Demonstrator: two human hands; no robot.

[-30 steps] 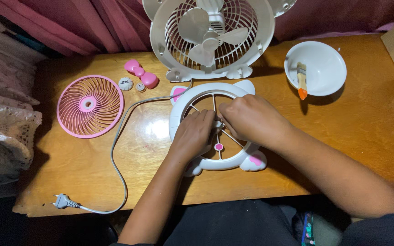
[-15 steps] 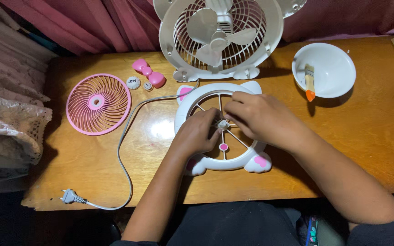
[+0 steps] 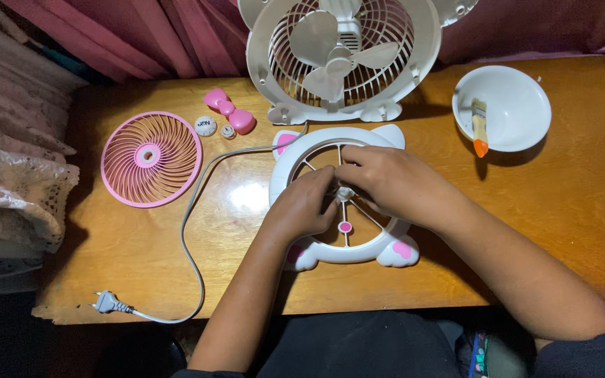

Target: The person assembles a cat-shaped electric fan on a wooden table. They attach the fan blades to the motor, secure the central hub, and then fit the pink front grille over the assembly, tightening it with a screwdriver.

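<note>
Fingers (image 3: 330, 190) of both hands pinch a small white hub (image 3: 344, 192) in the middle of a white fan frame (image 3: 285, 164).

The left hand (image 3: 301, 206) and the right hand (image 3: 390, 180) meet over the frame, fingertips pressed together on the hub where the thin spokes join (a pink dot sits on one spoke just below). The frame lies flat on the wooden table (image 3: 561, 210), and it has cat ears and pink paws. Just behind the frame stands the white fan body (image 3: 341, 56) with its blades. Far to the left of the frame lies a round pink grille (image 3: 151, 159). Between the grille and the frame are a pink bow (image 3: 227, 112) and a grey cord (image 3: 190, 231) that ends in a plug (image 3: 108, 302). To the right of the frame, well apart, is a white bowl (image 3: 512, 105) with a brush (image 3: 480, 126) in it.
</note>
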